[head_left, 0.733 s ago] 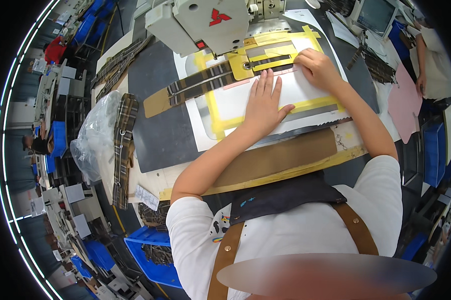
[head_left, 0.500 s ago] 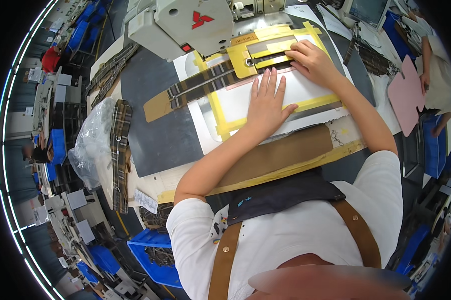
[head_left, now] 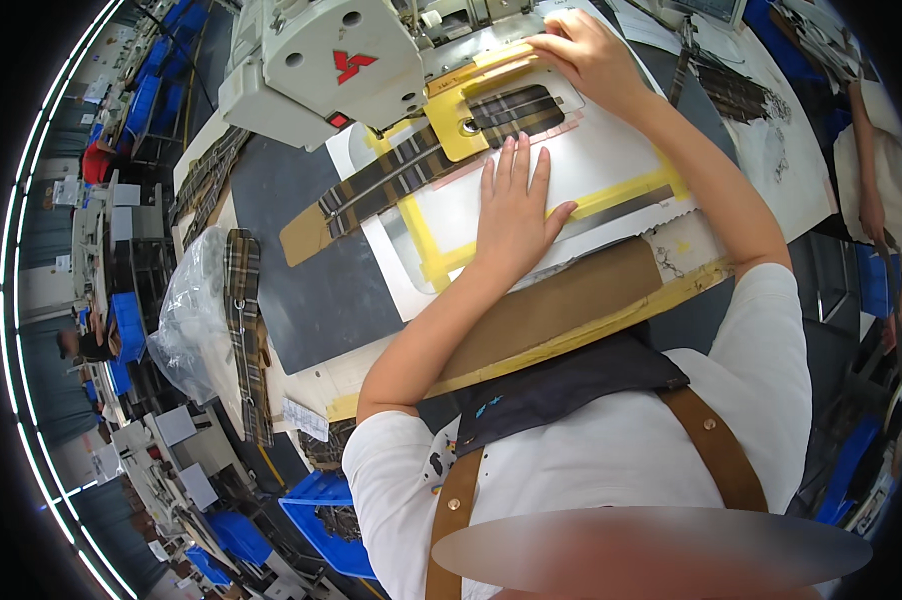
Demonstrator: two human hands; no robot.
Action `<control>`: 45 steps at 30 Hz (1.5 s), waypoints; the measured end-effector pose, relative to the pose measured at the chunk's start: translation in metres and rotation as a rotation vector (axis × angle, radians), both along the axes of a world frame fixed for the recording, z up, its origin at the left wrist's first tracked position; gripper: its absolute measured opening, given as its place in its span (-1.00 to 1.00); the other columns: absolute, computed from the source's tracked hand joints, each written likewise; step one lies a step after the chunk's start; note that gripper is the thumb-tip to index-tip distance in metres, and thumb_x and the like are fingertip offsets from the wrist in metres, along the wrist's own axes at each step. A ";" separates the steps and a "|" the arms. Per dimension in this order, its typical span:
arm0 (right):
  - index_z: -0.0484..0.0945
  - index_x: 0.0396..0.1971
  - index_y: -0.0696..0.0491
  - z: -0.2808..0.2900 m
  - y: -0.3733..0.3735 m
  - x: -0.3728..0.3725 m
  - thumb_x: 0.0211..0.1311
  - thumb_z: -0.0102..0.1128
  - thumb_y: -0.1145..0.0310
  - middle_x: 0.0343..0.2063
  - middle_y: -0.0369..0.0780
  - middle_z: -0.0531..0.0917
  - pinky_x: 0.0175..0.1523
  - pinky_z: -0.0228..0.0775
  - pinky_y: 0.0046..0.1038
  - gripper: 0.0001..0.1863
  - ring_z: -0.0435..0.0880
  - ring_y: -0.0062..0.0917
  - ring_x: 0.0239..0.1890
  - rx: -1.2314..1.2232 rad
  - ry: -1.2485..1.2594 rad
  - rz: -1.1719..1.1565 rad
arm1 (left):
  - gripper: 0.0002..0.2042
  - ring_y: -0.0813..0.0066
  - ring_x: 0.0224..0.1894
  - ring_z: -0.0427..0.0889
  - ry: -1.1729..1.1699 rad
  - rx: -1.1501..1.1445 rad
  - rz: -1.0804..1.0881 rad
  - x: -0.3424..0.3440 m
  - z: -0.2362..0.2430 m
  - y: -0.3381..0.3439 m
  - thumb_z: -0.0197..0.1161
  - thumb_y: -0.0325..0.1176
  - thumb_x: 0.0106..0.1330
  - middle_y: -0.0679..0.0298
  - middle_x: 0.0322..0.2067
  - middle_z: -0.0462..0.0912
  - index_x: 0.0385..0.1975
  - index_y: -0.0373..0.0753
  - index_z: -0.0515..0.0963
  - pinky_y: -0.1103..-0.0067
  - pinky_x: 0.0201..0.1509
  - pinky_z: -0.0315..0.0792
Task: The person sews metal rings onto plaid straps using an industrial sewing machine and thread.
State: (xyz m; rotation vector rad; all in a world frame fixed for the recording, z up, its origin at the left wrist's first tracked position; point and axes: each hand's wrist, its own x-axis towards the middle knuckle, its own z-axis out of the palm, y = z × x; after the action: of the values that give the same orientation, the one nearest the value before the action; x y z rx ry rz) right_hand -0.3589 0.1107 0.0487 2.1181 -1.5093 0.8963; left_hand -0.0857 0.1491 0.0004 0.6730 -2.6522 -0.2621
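Observation:
My left hand (head_left: 514, 205) lies flat with fingers stretched on a white template sheet (head_left: 451, 215) edged in yellow tape. Its fingertips are just beside a plaid fabric strap (head_left: 391, 178), dark with tan and white stripes. The rounded strap end (head_left: 531, 108) shows uncovered on the template. A yellow piece with a metal ring (head_left: 459, 128) lies across the strap. At the far side my right hand (head_left: 591, 55) pinches the edge of a raised yellow-taped flap (head_left: 501, 62). A brown tip (head_left: 306, 236) sticks out at the strap's left end.
A white sewing machine head (head_left: 321, 75) stands just beyond the template. More plaid straps (head_left: 243, 330) and a clear plastic bag (head_left: 191, 320) lie at the left. Below them is a blue bin (head_left: 326, 520). Another person's arm (head_left: 868, 170) shows at far right.
My right hand has moved up and away, swinging the yellow-taped flap off the strap end, which now shows. The left hand stays flat on the template. The pink sheet at right is out of view.

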 end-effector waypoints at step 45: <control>0.52 -0.44 0.09 -0.025 0.025 0.075 0.01 0.26 0.47 -0.34 -0.25 0.54 -0.04 0.54 -0.40 -0.89 0.59 -0.40 -0.21 0.066 0.237 0.201 | -0.65 0.35 0.08 0.76 0.095 -0.335 0.023 0.101 0.028 -0.101 0.40 -0.50 0.25 0.26 -0.01 0.81 0.06 -0.19 0.69 0.42 0.14 0.58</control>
State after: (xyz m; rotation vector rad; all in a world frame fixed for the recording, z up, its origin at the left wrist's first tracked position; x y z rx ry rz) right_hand -0.2834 0.1353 0.0232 2.3614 -1.2404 0.6379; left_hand 0.0148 0.0480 0.0288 0.5648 -2.5110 0.1517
